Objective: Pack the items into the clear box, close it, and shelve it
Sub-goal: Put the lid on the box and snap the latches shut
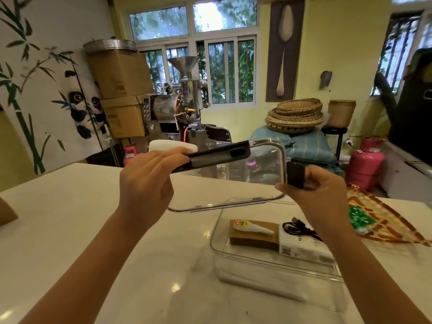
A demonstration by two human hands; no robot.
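The clear box (236,274) sits open on the white counter, right of centre. Inside it lie a brown block (252,238) with a white tube (253,228) on top, a white carton (301,247) and a coiled black cable (295,226). Above and behind the box I hold the clear lid (261,164) tilted, its near edge low over the counter. My left hand (147,185) grips the lid's long black clasp (215,155) on the left side. My right hand (320,195) grips the small black clasp (295,175) on the right side.
A patterned orange and green cloth (378,220) lies on the counter (81,218) right of the box. A cardboard corner (5,213) pokes in at the left edge. Behind the counter stand a coffee roaster (180,101), pink gas cylinders (364,167) and stacked baskets (295,115).
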